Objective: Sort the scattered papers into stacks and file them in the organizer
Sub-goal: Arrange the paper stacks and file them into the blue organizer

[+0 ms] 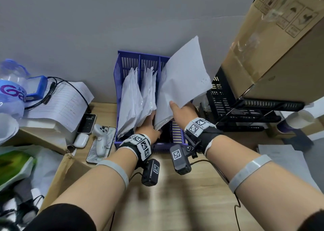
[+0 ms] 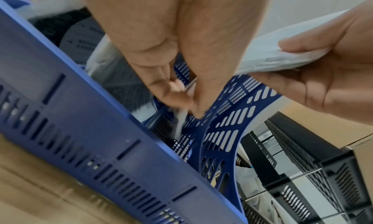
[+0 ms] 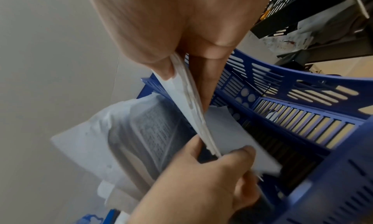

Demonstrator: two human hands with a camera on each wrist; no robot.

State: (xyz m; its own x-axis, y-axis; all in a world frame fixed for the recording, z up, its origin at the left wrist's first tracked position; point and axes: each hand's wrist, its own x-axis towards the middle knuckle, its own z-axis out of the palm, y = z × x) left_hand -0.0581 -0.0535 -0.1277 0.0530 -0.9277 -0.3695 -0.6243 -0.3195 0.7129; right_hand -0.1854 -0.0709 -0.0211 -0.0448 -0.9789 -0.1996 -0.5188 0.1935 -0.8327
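Note:
A blue three-slot organizer (image 1: 121, 83) stands against the wall on the wooden desk. Its left slot and its middle slot hold white papers (image 1: 133, 97). My right hand (image 1: 177, 107) grips a tilted stack of white papers (image 1: 182, 79) by its side edge, thumb on top, over the right slot. My left hand (image 1: 150, 124) reaches into the organizer and pinches the stack's lower corner. In the right wrist view the stack (image 3: 191, 106) runs from my right hand (image 3: 171, 64) down to my left hand (image 3: 218, 155). The left wrist view shows my left hand (image 2: 179, 91) above the organizer (image 2: 80, 131).
Black stacked trays (image 1: 235, 106) and a large cardboard box (image 1: 280, 46) crowd the right side. A phone (image 1: 87, 123), a white controller (image 1: 100, 139), an earbuds case (image 1: 81, 140) and a lined sheet (image 1: 61, 104) lie left. More paper (image 1: 280, 158) lies on the right.

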